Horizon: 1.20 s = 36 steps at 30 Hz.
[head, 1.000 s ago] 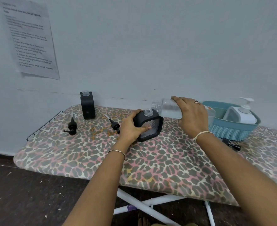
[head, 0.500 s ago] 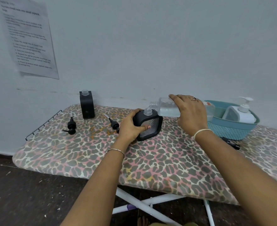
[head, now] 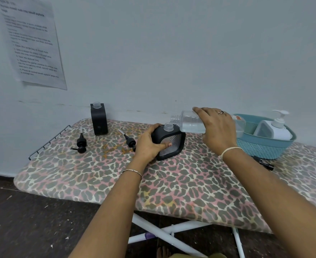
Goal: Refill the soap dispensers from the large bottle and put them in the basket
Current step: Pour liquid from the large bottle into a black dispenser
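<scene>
My left hand (head: 149,146) is gripping the black dispenser (head: 172,148), left of the basket (head: 265,148). My right hand (head: 218,131) is wrapped round the big clear bottle (head: 190,121), tipped sideways, mouth just above the dispenser's open neck. A white pump dispenser (head: 273,130) sits in the basket.

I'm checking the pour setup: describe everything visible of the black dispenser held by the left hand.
The squarish black soap dispenser with a ribbed clear front window stands, slightly tilted, on the leopard-print ironing board. Its clear threaded neck is open, pump off. The left hand grips its left side, thumb across the window. The mouth of the large clear bottle, tipped by the right hand, hovers just above the neck; no stream is visible.
</scene>
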Each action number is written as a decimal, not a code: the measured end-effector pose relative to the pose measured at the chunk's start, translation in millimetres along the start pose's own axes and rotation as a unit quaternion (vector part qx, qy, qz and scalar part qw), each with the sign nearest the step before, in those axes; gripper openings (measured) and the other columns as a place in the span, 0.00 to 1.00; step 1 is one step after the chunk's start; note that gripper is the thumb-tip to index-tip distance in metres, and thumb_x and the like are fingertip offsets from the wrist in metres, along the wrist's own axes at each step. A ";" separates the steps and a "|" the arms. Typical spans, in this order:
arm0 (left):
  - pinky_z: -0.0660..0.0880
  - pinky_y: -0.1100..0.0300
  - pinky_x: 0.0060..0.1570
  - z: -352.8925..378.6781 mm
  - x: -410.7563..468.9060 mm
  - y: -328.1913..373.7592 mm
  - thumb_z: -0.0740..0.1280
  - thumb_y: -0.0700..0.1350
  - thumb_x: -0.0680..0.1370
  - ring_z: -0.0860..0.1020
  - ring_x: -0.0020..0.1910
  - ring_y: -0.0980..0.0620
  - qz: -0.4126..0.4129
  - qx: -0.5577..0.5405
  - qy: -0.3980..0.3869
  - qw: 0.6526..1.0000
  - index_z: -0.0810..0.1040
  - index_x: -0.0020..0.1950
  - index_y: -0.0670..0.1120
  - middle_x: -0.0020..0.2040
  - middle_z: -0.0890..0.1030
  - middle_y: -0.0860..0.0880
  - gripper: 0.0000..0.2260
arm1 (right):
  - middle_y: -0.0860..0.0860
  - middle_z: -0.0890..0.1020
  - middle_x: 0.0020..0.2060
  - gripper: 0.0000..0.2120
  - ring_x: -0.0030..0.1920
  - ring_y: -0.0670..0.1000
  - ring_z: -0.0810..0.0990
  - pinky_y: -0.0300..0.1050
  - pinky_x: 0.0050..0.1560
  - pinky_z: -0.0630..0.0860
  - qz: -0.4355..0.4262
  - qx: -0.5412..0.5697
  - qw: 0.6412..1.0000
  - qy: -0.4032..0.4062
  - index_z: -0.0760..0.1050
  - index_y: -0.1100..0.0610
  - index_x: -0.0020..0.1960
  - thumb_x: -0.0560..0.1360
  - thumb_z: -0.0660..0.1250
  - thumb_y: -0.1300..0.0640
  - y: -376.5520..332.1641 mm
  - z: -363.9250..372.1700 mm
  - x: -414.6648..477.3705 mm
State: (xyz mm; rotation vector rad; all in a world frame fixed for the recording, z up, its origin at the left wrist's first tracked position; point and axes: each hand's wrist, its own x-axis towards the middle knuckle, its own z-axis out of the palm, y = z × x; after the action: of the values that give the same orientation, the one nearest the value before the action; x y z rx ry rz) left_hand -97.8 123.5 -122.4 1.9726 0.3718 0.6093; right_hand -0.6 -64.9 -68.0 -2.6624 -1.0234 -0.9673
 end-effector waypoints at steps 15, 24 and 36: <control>0.72 0.64 0.56 -0.9 -2.4 2.8 0.79 0.40 0.65 0.76 0.53 0.55 -0.002 -0.007 -0.003 1.000 0.73 0.65 0.50 0.52 0.76 0.56 0.31 | 0.53 0.80 0.58 0.39 0.55 0.57 0.79 0.51 0.53 0.74 -0.004 -0.007 1.000 -0.003 0.70 0.53 0.69 0.60 0.73 0.71 0.4 0.3 0.0; 0.72 0.64 0.56 -0.6 -2.1 1.7 0.79 0.40 0.65 0.75 0.53 0.56 -0.002 -0.006 -0.003 1.000 0.73 0.65 0.50 0.52 0.76 0.56 0.31 | 0.54 0.81 0.58 0.38 0.55 0.58 0.79 0.52 0.53 0.74 -0.004 -0.006 1.000 0.004 0.71 0.53 0.68 0.61 0.73 0.71 1.1 1.0 -1.2; 0.72 0.66 0.55 0.0 -2.0 0.3 0.79 0.40 0.65 0.76 0.53 0.56 -0.001 -0.016 -0.003 1.000 0.72 0.65 0.50 0.52 0.76 0.57 0.31 | 0.53 0.81 0.58 0.38 0.55 0.57 0.79 0.52 0.54 0.74 -0.008 -0.012 1.000 0.009 0.71 0.53 0.68 0.61 0.73 0.71 1.1 0.1 -1.7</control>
State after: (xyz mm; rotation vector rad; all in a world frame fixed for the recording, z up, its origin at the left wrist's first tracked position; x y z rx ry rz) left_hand -99.4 122.4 -122.7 1.9437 0.3582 0.6056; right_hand -0.8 -66.7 -69.0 -2.6645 -1.0361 -1.0116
